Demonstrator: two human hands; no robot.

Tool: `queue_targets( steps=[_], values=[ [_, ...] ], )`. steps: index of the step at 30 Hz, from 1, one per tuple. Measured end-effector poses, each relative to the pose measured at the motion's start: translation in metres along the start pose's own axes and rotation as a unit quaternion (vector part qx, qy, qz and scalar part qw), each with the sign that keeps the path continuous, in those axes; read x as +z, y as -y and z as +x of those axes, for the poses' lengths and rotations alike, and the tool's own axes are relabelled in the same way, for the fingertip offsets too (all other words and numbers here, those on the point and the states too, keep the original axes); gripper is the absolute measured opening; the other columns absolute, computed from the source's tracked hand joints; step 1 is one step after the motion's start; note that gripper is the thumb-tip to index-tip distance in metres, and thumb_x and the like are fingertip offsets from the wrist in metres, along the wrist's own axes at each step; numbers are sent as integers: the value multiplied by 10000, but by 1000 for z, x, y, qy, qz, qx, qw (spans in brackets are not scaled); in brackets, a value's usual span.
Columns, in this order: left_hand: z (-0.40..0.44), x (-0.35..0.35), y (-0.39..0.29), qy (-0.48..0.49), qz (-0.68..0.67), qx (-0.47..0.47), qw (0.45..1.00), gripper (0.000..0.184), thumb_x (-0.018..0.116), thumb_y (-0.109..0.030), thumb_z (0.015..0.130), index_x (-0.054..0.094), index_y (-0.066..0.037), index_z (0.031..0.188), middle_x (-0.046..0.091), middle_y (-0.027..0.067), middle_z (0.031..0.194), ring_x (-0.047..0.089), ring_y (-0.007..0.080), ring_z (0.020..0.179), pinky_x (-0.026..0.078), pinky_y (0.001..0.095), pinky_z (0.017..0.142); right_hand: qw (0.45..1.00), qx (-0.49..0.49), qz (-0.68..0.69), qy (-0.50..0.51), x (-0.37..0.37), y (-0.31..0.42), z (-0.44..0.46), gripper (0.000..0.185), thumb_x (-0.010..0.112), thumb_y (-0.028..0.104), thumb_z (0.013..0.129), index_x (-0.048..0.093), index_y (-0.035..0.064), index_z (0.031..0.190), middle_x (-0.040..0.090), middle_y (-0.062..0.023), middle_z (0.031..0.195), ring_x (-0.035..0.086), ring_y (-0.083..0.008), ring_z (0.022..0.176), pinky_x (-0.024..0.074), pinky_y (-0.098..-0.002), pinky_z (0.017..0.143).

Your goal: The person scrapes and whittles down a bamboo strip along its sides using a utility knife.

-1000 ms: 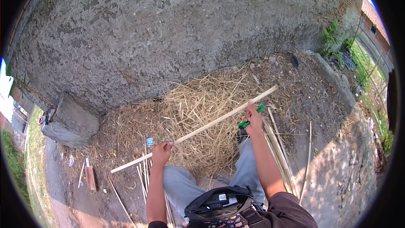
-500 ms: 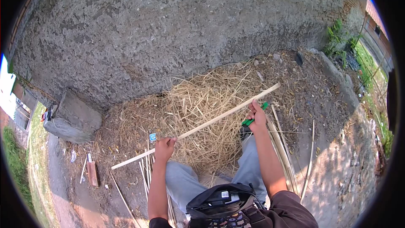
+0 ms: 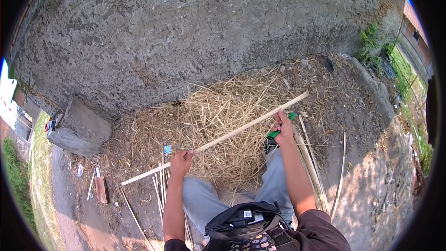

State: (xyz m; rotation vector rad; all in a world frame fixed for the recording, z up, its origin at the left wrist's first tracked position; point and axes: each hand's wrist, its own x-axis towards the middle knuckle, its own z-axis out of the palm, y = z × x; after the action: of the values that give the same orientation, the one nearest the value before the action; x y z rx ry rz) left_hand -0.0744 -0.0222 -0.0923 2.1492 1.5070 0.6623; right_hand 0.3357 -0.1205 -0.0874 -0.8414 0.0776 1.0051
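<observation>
A long, pale, flat strip that looks like split bamboo [image 3: 232,133] stretches across in front of me, its right end higher in view than its left. My left hand [image 3: 181,161] is closed around it left of the middle. Near its right end, the fingers of my right hand [image 3: 282,128] pinch the strip. That same hand also holds a green-handled tool [image 3: 274,134], probably a cutter; its blade is not visible. Beneath the strip lies a heap of straw-like shavings [image 3: 218,111], between and beyond my knees.
Several long strips [image 3: 310,165] lie on the ground by my right leg, and others [image 3: 161,188] by my left. A rough wall [image 3: 195,32] rises behind the shavings. At left are a concrete block [image 3: 83,128], a brown wood piece [image 3: 101,189] and a small blue packet [image 3: 167,149].
Almost nothing differs. The strip's left end has shifted very slightly left; both hands keep their hold in the same places.
</observation>
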Motion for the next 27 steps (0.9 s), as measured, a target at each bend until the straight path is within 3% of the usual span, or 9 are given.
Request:
queue_targets(
  steps=[7, 18, 25, 27],
  values=[
    [0, -1, -1, 15, -4, -28, 999, 300, 707, -340, 885, 737, -47, 827, 640, 166, 689, 608, 364, 696, 476, 473, 699, 1000, -2, -2, -9, -1, -1, 2, 152, 687, 297, 929, 641, 152, 917, 667, 33, 840, 348, -51, 438, 329, -234, 451],
    [3, 6, 13, -37, -11, 45, 998, 278, 731, -326, 864, 737, -51, 817, 689, 105, 739, 623, 298, 779, 455, 422, 795, 996, -34, -84, -15, 7, -1, -10, 235, 692, 269, 920, 608, 130, 1090, 683, -22, 1052, 356, -35, 497, 342, -216, 479],
    [4, 4, 8, -107, 16, 146, 983, 239, 743, -294, 848, 734, -59, 811, 705, 74, 762, 625, 273, 772, 442, 417, 812, 989, -43, -132, -55, 15, -4, -16, 238, 741, 267, 890, 616, 120, 1029, 658, -26, 927, 363, -46, 495, 338, -230, 468],
    [3, 3, 6, -89, 30, 126, 988, 240, 744, -303, 850, 734, -67, 804, 709, 77, 767, 632, 269, 778, 446, 412, 814, 987, -27, -158, -31, 14, -6, -14, 299, 770, 250, 873, 613, 40, 1017, 675, -95, 926, 398, -68, 500, 355, -239, 462]
  ],
)
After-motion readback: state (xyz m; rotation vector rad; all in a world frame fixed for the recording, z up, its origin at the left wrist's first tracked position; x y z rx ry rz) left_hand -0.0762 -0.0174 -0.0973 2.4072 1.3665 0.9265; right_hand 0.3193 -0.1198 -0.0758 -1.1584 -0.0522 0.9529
